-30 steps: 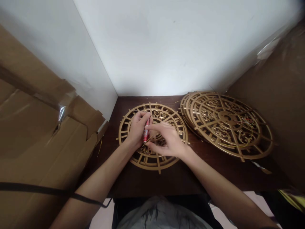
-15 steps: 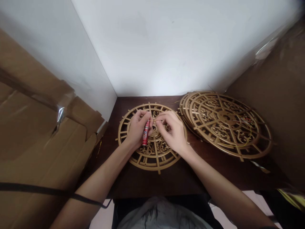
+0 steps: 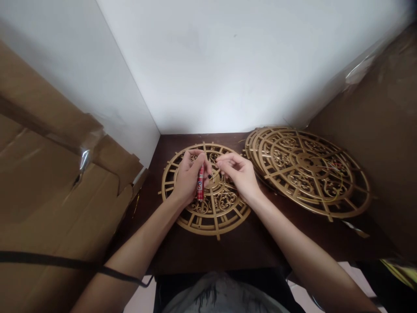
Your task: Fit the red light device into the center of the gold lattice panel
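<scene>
Between the thumb and fingers of my left hand [image 3: 189, 176] is a slim red tube [image 3: 200, 184] with a printed label, its lower end pointing toward me. My right hand [image 3: 240, 173] is closed in a pinch to the right of it; anything at its fingertips is too small to name. Both hands are over a round gold openwork disc [image 3: 215, 226] with scrolls and spokes, which lies flat on the dark table. A few thin pale wires [image 3: 213, 176] show near the disc's hub, between the hands.
More gold discs [image 3: 329, 208] are stacked at the right, the top one tilted, with loose thin wires [image 3: 340, 187] on it. Cardboard [image 3: 48, 195] stands on the left, and a brown box [image 3: 374, 143] on the right. A black cable [image 3: 74, 264] crosses my left forearm.
My right hand has moved slightly right, away from the left, widening the gap between their fingertips. My left hand still grips the red tube, now a little more upright.
</scene>
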### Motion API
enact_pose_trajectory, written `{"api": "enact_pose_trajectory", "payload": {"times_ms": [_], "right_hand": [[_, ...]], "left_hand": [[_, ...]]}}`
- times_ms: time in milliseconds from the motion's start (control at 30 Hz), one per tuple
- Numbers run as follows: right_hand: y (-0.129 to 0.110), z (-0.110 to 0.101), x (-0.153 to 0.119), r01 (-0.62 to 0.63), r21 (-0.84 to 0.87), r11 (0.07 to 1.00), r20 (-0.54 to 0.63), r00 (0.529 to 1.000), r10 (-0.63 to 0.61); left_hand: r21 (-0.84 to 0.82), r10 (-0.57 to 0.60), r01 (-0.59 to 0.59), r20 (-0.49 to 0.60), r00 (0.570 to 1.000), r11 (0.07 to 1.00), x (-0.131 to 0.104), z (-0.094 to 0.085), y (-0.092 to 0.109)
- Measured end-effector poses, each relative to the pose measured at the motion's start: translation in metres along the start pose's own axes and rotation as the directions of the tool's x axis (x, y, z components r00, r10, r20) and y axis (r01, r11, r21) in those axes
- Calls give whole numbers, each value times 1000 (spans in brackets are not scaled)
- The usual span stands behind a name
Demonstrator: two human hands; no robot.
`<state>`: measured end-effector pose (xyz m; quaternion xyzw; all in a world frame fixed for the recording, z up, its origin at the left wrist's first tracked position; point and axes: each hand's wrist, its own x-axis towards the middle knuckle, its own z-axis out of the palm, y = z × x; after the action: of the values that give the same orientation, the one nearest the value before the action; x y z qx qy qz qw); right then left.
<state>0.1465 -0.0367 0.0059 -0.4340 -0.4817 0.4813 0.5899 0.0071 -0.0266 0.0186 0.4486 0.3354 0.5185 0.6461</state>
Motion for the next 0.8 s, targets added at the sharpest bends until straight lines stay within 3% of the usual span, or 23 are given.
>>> {"api": "enact_pose_trajectory", "payload": {"times_ms": [300,400,567,800], "right_hand": [[-4,-1,2,-47,282,958,-29,998,57],[-3,0,2,-26,302,953,-13,999,31],[-3,0,2,-4,318,948,-12,1000,8],[-6,0,2,0,295,955,2,1000,-1]], "left_hand": [[177,-33,30,16,999,984,0,-3,3],[262,-31,18,45,998,965,-1,-5,8],[370,-152,93,133,979,924,-3,-6,11],[357,-138,99,86,987,929,-2,-10,6]]}}
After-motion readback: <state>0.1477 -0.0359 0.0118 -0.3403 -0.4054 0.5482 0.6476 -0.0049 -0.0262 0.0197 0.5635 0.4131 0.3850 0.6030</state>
